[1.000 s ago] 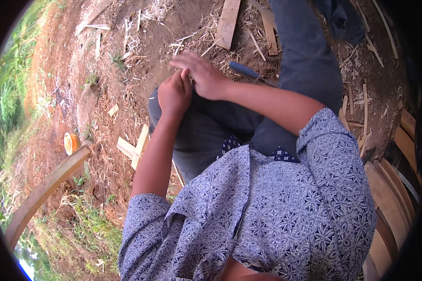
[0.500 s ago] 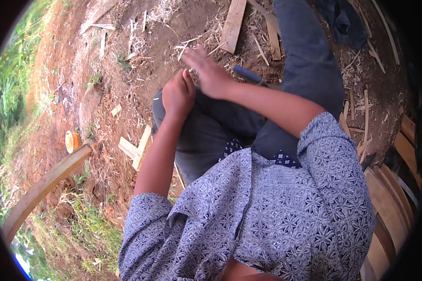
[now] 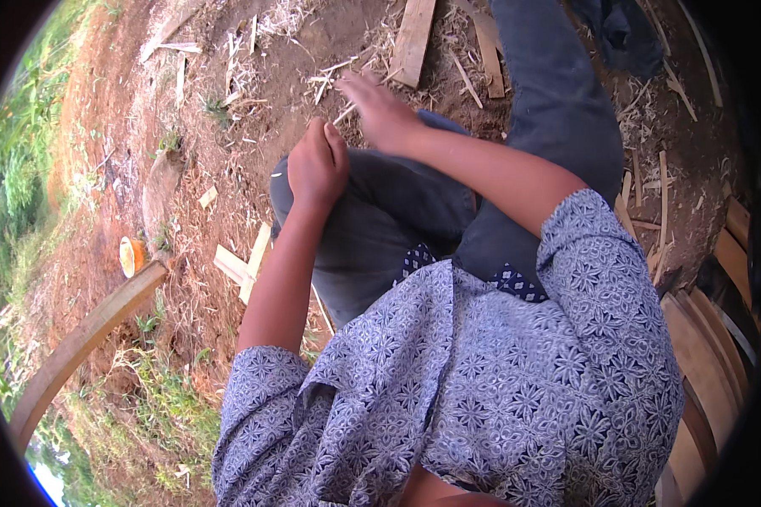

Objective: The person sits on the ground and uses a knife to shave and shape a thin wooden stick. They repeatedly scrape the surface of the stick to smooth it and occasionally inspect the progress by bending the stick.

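My left hand (image 3: 320, 164) is closed in a fist over my bent knee, thumb along the top. What it holds, if anything, is hidden from this side. Just beyond and to its right, my right hand (image 3: 382, 115) is raised with fingers stretched out and a little blurred, and I see nothing in it. Behind my right wrist a blue handle-like piece (image 3: 441, 123) shows in part. The bent leg in dark trousers (image 3: 355, 253) lies under both forearms.
Shavings and offcuts litter the brown soil. A flat board (image 3: 413, 42) lies ahead, with a thinner strip (image 3: 489, 59) beside it. Crossed offcuts (image 3: 243, 269), an orange container (image 3: 132, 256) and a long beam (image 3: 84, 346) are at left. Stacked planks (image 3: 693, 355) stand at right.
My right hand has shifted slightly right, and its forearm now covers more of the blue piece. My left fist has moved a little up and left, still closed.
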The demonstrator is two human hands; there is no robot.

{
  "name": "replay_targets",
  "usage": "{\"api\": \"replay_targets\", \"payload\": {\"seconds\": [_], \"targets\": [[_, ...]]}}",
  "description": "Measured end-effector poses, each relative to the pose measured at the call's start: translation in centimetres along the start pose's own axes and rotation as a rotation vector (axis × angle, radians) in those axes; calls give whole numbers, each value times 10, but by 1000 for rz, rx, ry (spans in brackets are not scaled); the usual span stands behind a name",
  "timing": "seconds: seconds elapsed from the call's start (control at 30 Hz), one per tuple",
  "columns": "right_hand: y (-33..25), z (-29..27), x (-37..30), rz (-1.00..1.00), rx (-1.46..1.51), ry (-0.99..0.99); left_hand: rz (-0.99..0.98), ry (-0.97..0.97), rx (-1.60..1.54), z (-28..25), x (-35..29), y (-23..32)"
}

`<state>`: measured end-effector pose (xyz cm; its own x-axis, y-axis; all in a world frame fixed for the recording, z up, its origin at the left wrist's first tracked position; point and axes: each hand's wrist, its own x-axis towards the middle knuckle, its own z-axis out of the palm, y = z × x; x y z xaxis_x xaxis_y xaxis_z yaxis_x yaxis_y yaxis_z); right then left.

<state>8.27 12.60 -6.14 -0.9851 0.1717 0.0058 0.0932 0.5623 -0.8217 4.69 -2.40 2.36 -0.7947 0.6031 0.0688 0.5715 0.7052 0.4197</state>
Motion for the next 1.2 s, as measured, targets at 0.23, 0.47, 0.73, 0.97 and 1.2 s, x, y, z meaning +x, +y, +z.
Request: {"api": "replay_targets", "payload": {"seconds": [0.23,0.47,0.73,0.97,1.2], "targets": [[13,-2,3,-12,-99,78,-18,-34,-53,-4,0,2],[23,0,1,81,-30,88,4,-8,-12,-4,1,5],[8,4,0,-18,-14,54,-27,-9,-27,-5,-1,0],[16,2,0,82,3,61,-24,5,-33,-3,-2,-2],[30,1,6,214,-105,40,-86,-19,-45,-5,0,0]]}}
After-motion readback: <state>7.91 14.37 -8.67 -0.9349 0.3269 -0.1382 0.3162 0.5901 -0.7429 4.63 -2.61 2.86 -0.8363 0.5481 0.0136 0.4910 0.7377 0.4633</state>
